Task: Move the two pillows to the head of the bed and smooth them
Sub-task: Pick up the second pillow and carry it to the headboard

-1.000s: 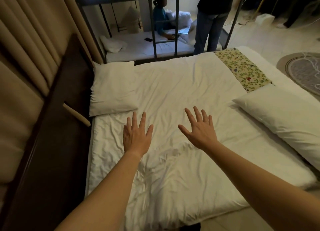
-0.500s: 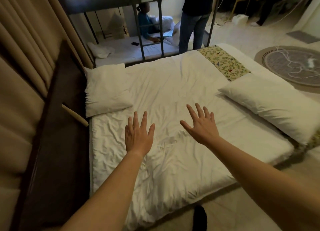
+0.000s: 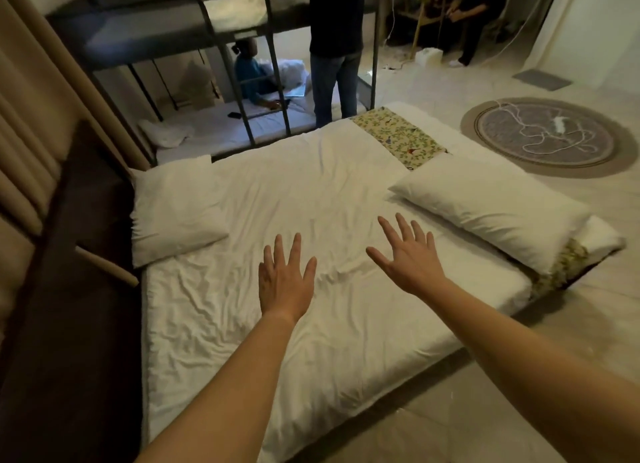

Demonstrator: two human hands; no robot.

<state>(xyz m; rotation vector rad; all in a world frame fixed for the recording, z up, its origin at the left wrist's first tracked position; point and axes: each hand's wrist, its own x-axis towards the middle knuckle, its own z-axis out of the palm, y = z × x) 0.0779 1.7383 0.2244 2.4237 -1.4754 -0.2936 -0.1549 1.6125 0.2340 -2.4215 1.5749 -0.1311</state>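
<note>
Here, the left hand (image 3: 285, 286) and right hand (image 3: 412, 266) reached over the bed (image 3: 311, 351), fingers (image 3: 279, 253) spread, empty; the left pillow (image 3: 176, 209) lay at its left edge, the right pillow (image 3: 495, 206) at its right edge.

one pillow (image 3: 178, 209) on bed (image 3: 311, 341) left, other pillow (image 3: 491, 208) right

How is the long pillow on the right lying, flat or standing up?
Flat. The long pillow lies on its broad side on the white bedding, along the bed's edge.
</note>
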